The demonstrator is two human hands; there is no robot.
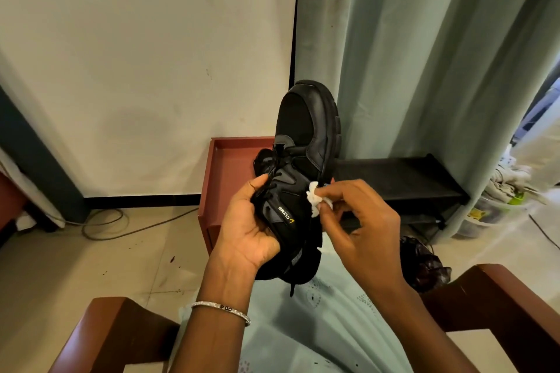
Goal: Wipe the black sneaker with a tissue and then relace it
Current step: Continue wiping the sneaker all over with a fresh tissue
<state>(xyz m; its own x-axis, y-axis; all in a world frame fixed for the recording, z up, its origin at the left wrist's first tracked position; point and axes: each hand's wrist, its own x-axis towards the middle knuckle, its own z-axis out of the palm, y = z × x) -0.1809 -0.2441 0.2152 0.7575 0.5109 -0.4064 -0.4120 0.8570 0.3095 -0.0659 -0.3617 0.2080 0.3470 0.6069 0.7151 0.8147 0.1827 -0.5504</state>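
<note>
— Where is the black sneaker [306, 142]?
— Held up over the lap, toe pointing away, in front of a red box [218, 179]. The left hand [245, 221] grips its middle, with the thumb over the laces.
— And the right hand [363, 221]?
— Its fingertips pinch a crumpled white tissue [315, 198] against the sneaker's side, near the sole.

We take this for a room in a home. A pale green curtain [424, 70] hangs to the tiled floor [91, 257] beside a plain painted wall [136, 70] with a dark skirting. A low black shoe rack [403, 179] stands against the curtain, with a bucket [494, 215] heaped with cloth near its right end. A loose cable [103, 225] lies at the wall's foot, and wooden chair arms [115, 333] frame our view.
</note>
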